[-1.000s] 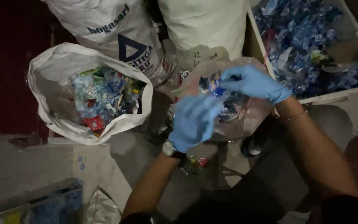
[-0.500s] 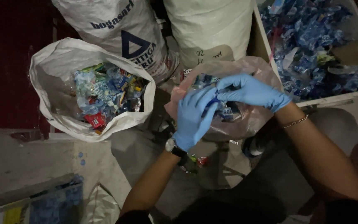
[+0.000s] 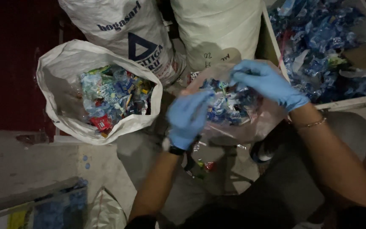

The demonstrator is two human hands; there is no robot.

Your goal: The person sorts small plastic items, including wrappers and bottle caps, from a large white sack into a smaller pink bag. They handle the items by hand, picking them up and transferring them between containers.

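Dim grey concrete floor (image 3: 30, 169) fills the head view, crowded with sacks. At centre sits a thin, translucent pinkish plastic bag (image 3: 250, 127), partly filled with small blue and white plastic wrappers (image 3: 229, 106). The right hand (image 3: 267, 82), in a blue disposable glove, curls its fingers over the bag's far rim and seems to pinch the film there. The left hand (image 3: 189, 116), gloved alike and blurred, rests at the near rim; whether its fingers are closed on anything I cannot tell.

Such a bag should be light, limp and slippery, liable to sag or tear, so it is best gripped by bunched film at the rim.

Left of it stands an open white woven sack (image 3: 56, 106) of mixed coloured wrappers, two full white sacks (image 3: 119, 25) stand behind, and a wooden-edged bin (image 3: 272, 46) of blue plastic scraps lies at right.
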